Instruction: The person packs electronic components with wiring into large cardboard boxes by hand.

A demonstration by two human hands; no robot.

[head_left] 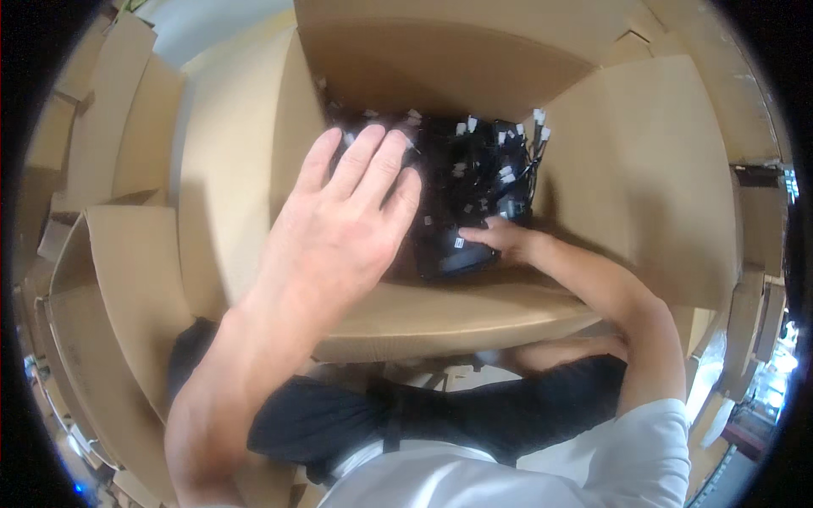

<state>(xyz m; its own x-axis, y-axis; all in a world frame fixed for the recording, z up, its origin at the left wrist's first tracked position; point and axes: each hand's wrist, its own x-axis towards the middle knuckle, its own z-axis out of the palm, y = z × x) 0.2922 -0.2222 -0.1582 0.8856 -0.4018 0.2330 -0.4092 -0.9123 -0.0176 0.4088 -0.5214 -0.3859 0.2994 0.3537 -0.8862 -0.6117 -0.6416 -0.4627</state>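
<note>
Down into the big open cardboard box point(669, 169) I look, and there on the near side of the dark pile is the black unit point(445, 261), with my right hand point(506, 240) on it! The right thumb lies across its upper face, right by a small white label point(459, 242), while the other fingers of that hand disappear round the right edge; it's a grasp on that side, though the underside is hidden from me. Over to my left hand point(343, 216): it's up high, back of the hand toward my camera, fingers point(360, 161) stretched out and slightly parted, nothing visible in their grasp. They cover the left part of the pile, and from this angle I can't tell whether they touch it.

Beyond the unit, a crowd of black cables point(533, 165) tipped with white connectors point(506, 174) bristles upward, thickest along the right side of the pile, just beside the box's inner wall. Nearer to me, the box's front flap point(449, 317) bends across the view, with my right forearm reaching over it. Below comes dark clothing point(500, 415) across my lap, then a white shirt point(652, 440). Out left, more cardboard point(127, 279) stands close by; at far right, clear plastic point(711, 372) catches the light.
</note>
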